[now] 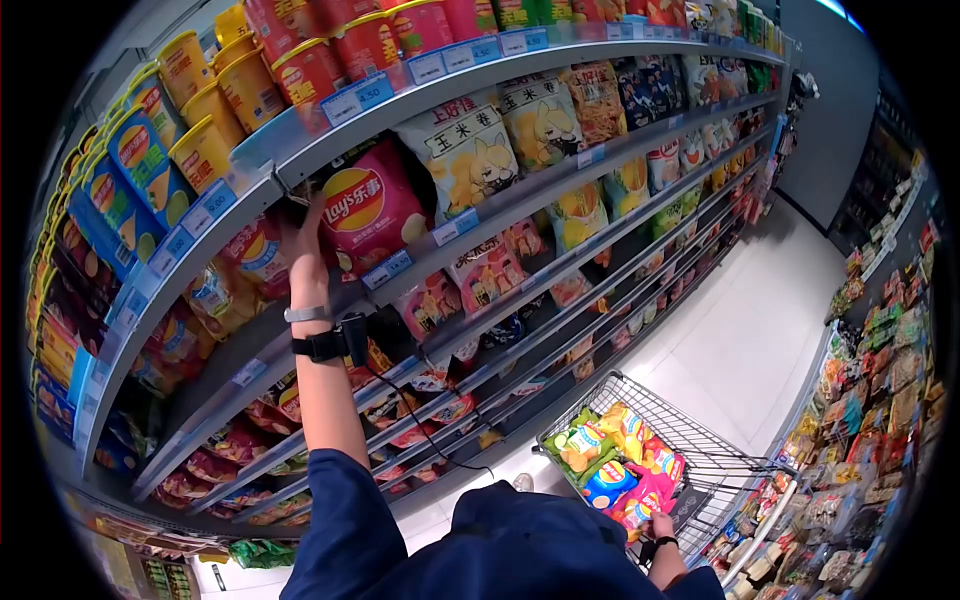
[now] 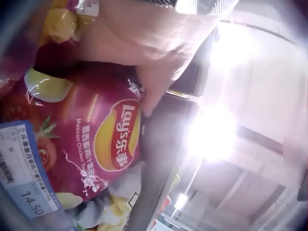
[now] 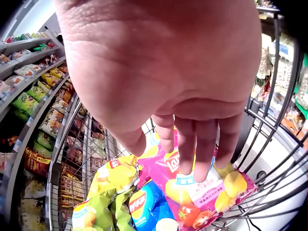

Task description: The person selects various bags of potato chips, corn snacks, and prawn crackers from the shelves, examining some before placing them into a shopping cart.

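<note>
My left hand [image 1: 307,245] reaches up into a snack shelf, at the left side of a magenta Lay's chip bag [image 1: 374,207]. In the left wrist view the left hand [image 2: 144,41] has its thumb stretched out along that chip bag's [image 2: 72,115] edge; the fingertips are hidden. Low at the right, my right hand [image 1: 660,526] is over the shopping cart [image 1: 725,470]. The right wrist view shows that hand's fingers [image 3: 188,149] pointing down, fairly straight, over another magenta Lay's bag [image 3: 192,192]. Beside it lie a blue chip bag [image 3: 144,204], a yellow one [image 3: 115,178] and a green one [image 3: 94,211].
Yellow-lidded chip tubs [image 1: 252,85] line the shelf above. White snack bags [image 1: 458,150] stand right of the magenta bag. A price rail [image 1: 440,240] runs along the shelf edge. A cable [image 1: 415,420] hangs from the left wrist camera. Packed goods [image 1: 880,400] line the opposite side.
</note>
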### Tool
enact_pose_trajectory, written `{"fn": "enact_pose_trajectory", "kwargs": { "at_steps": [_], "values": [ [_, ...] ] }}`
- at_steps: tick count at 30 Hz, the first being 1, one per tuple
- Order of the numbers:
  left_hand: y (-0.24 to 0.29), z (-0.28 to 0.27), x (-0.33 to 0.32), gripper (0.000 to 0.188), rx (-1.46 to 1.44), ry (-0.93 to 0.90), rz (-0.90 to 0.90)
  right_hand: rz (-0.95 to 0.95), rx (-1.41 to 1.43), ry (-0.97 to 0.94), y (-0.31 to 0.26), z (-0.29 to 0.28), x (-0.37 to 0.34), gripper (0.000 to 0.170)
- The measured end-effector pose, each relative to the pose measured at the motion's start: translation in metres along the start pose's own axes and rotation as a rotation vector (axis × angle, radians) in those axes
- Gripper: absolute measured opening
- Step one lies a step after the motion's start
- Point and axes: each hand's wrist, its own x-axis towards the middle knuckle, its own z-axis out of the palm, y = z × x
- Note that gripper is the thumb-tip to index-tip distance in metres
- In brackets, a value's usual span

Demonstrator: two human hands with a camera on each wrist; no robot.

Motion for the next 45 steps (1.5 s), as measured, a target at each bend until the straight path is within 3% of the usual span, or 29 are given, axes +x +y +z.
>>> {"fn": "enact_pose_trajectory", "kwargs": {
  "at_steps": [1,2,3,5,7,8,9,10,11,13,15,16,17,18,20,21,23,26,29,31,32,33,35,36,37,40,45],
  "values": [
    [-0.009,-0.007,0.006,0.063,0.099,0.002,-0.094,0.022,0.003,0.02,0.002,0.002,-0.004,0.018],
    [-0.022,-0.012,0.007,0.075,0.247,0.064,-0.032,0.041,0.02,0.014,0.004,0.003,-0.008,0.017],
    [-0.02,-0.011,-0.001,0.078,0.275,0.066,-0.081,0.062,0.038,0.006,0.004,0.006,-0.012,0.015],
    [-0.028,-0.033,-0.002,0.066,0.5,0.089,0.02,0.083,0.006,0.013,-0.013,0.013,-0.039,0.014],
    [0.018,-0.011,-0.06,0.049,0.256,0.057,-0.007,0.119,0.066,-0.009,-0.001,0.015,-0.031,0.013],
    [0.019,-0.012,-0.071,0.041,0.348,0.012,0.308,0.107,0.035,-0.014,0.004,0.016,-0.022,0.013],
    [0.019,-0.012,-0.088,0.037,0.225,0.052,0.3,0.099,0.004,-0.019,0.012,0.013,-0.012,0.013],
    [0.019,-0.02,-0.098,0.033,0.329,0.098,0.346,0.1,0.057,-0.048,0.007,0.014,-0.011,0.015],
    [0.018,-0.026,-0.106,0.028,0.432,0.142,0.39,0.024,-0.049,-0.047,-0.009,0.015,-0.015,0.018],
    [0.029,-0.033,-0.126,0.022,0.474,0.132,0.45,-0.331,-0.131,0.058,-0.003,0.015,0.023,0.022],
    [0.026,-0.045,-0.14,0.023,0.356,0.099,0.449,-0.426,0.0,0.046,-0.079,0.032,-0.011,0.031],
    [0.027,-0.048,-0.151,0.021,0.261,0.08,0.397,-0.644,-0.2,0.125,-0.112,0.036,-0.027,0.034],
    [0.029,-0.045,-0.16,0.021,0.166,0.06,0.342,-0.551,-0.146,0.084,-0.161,0.047,-0.063,0.033],
    [0.033,-0.025,-0.168,0.029,0.208,0.108,0.296,-0.796,-0.007,0.079,-0.193,0.066,-0.08,0.034],
    [0.013,-0.006,-0.191,0.044,0.173,0.084,0.287,-0.737,0.049,-0.095,-0.249,0.081,-0.107,0.05],
    [0.002,0.007,-0.204,0.048,0.121,0.049,0.256,-0.761,-0.045,-0.134,-0.292,0.096,-0.157,0.057],
    [-0.014,0.028,-0.223,0.051,0.111,-0.167,-0.03,-0.882,-0.056,-0.255,-0.341,0.121,-0.215,0.078],
    [-0.052,0.063,-0.251,0.049,0.065,-0.455,-0.247,-1.064,-0.135,-0.392,-0.377,0.155,-0.275,0.097],
    [-0.1,0.09,-0.282,0.043,-0.079,-0.632,-0.421,-1.103,-0.209,-0.25,-0.369,0.186,-0.266,0.083],
    [-0.11,0.102,-0.29,0.039,-0.269,-0.648,-0.667,-1.037,-0.013,-0.103,-0.369,0.196,-0.262,0.066],
    [-0.133,0.1,-0.295,0.045,-0.385,-0.685,-0.826,-0.81,0.203,-0.222,-0.365,0.193,-0.257,0.058],
    [-0.154,0.094,-0.301,0.061,-0.352,-0.762,-0.92,-0.924,0.227,-0.103,-0.361,0.192,-0.246,0.052],
    [-0.178,0.091,-0.319,0.072,-0.359,-1.042,-0.81,-0.791,0.338,-0.062,-0.357,0.178,-0.249,0.048],
    [-0.177,0.088,-0.327,0.078,-0.29,-1.122,-0.933,-0.818,0.405,-0.051,-0.351,0.173,-0.242,0.045],
    [-0.172,0.087,-0.335,0.073,-0.255,-1.169,-0.863,-0.798,0.409,-0.035,-0.346,0.167,-0.237,0.044],
    [-0.171,0.086,-0.355,0.055,-0.153,-1.188,-0.992,-0.79,0.352,0.007,-0.336,0.152,-0.237,0.043],
    [-0.181,0.093,-0.373,0.053,-0.131,-1.222,-0.967,-0.728,0.33,0.011,-0.326,0.137,-0.228,0.041]
  ]
}}
